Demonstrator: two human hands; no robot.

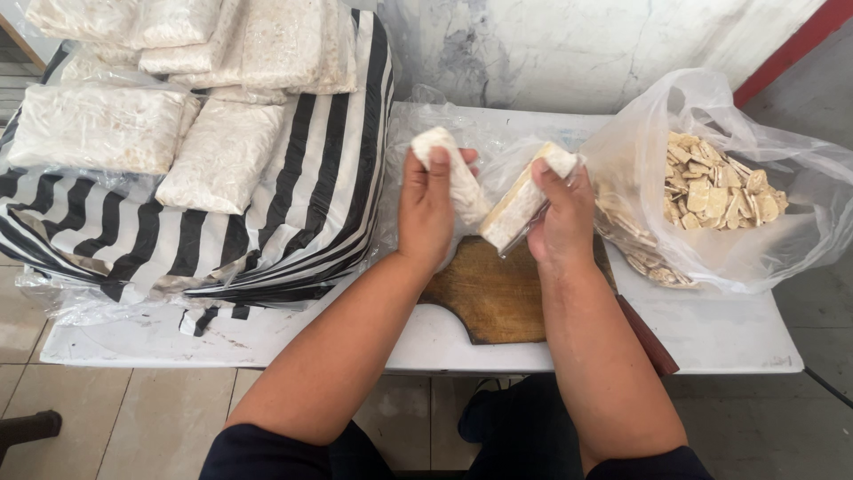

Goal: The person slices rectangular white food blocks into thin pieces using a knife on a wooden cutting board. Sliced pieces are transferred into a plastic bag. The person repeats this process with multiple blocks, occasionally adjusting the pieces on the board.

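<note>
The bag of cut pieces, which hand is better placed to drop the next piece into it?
Probably the right hand. It holds a pale block right beside the open clear bag of cut pieces; the left hand, gripping another block, is farther off, beyond the right one.

From my feed: bare left hand (425, 209) and bare right hand (562, 218), forearms uncovered, short dark navy sleeves, dark navy clothing below. No rings, no watch.
</note>
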